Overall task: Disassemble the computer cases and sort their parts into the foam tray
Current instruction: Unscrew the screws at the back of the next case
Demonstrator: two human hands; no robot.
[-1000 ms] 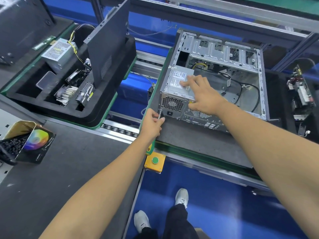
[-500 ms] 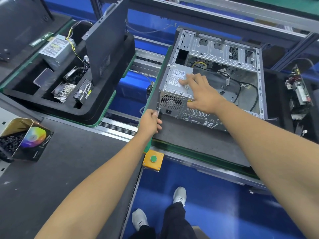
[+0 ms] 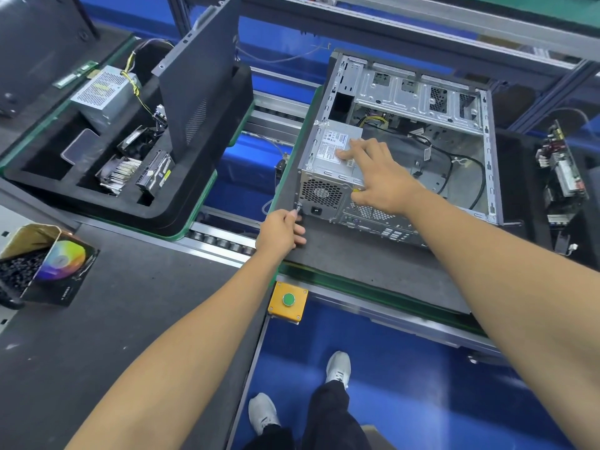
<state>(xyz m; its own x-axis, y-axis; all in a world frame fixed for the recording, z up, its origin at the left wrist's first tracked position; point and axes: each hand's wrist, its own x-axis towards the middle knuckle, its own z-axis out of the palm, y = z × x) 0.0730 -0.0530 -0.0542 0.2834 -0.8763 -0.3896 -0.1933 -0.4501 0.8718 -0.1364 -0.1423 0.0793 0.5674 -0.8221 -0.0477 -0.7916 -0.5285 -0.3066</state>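
Left hand [image 3: 281, 233] pinching small screw [image 3: 298, 207] on case [image 3: 418, 102] back. Right hand [image 3: 378, 177], fingers spread, pressing power box [image 3: 334, 147]. Keep turning straight.

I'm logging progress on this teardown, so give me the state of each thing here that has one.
computer case: lying on its side, side panel off, interior exposed
power supply: seated in the case corner
right hand: fingers spread, pressing on the power supply
left hand: pinching a small screw at the case's rear corner
foam tray: partly filled
cardboard box: open
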